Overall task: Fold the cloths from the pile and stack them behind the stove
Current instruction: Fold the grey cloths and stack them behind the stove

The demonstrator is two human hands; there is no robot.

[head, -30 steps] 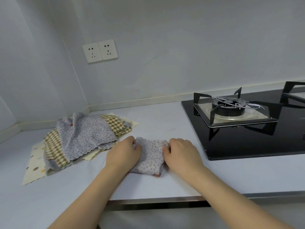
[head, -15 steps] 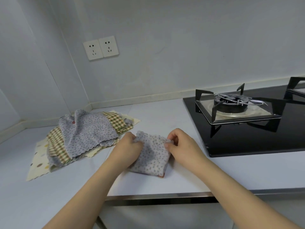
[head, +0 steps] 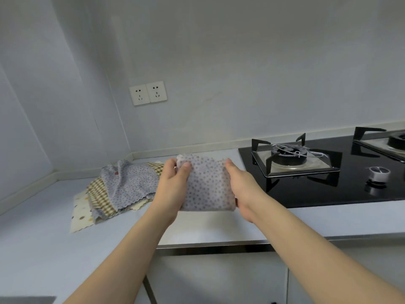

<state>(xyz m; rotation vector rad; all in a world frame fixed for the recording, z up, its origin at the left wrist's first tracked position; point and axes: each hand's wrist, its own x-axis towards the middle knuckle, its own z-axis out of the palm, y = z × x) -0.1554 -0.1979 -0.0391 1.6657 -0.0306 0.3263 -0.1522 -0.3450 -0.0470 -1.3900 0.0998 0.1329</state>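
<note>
Lifted off the counter [head: 219,229], folded cloth [head: 207,183] gripped by left hand [head: 173,183] and right hand [head: 243,185] fingers

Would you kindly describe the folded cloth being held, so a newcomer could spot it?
Start at the black stove; left of it, both hands hold a folded dotted cloth above the counter. Unlike the loose pile further left, it is a neat rectangle.

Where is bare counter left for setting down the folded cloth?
Bare: the counter strip between wall and stove, and the front counter below both hands. Crowded: the pile at left. Left hand and right hand hold the folded cloth.
</note>
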